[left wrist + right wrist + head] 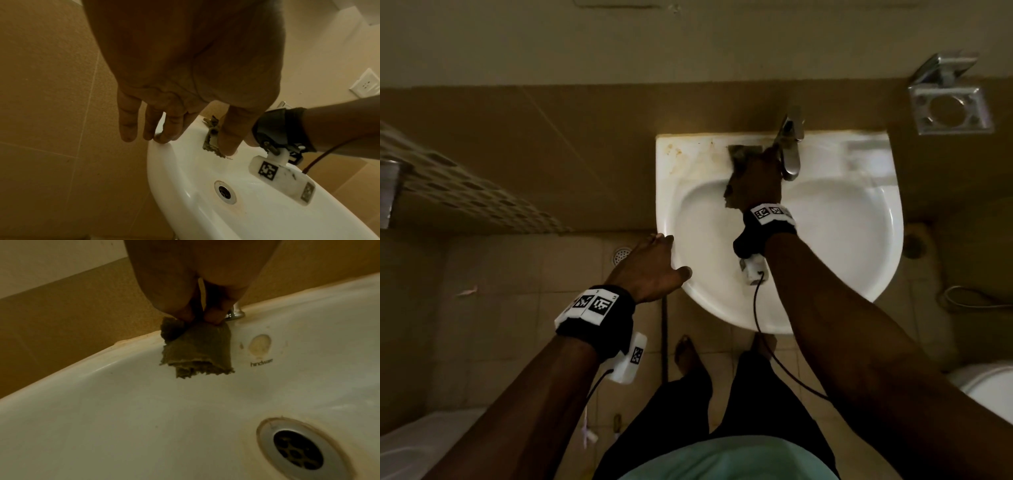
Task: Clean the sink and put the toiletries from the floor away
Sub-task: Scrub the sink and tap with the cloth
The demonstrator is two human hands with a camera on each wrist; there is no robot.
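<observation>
A: From the head view, your right hand [755, 178] presses a dark cloth [739, 156] on the sink [859, 240] at its back edge, just left of the tap [789, 150]. Brown stains mark the back left corner. Your left hand [650, 265] rests on the sink's left edge.

B: And the left wrist view?

A: It shows your left fingers [128, 128] straight and relaxed, tips touching the rim, holding nothing. The drain [225, 191] shows here, hidden from the head.

B: The right wrist?

A: Your fingertips [213, 318] pinch the frayed cloth [197, 350] against the ledge. Only here you see a yellowed overflow spot [259, 344] beside it.
</observation>
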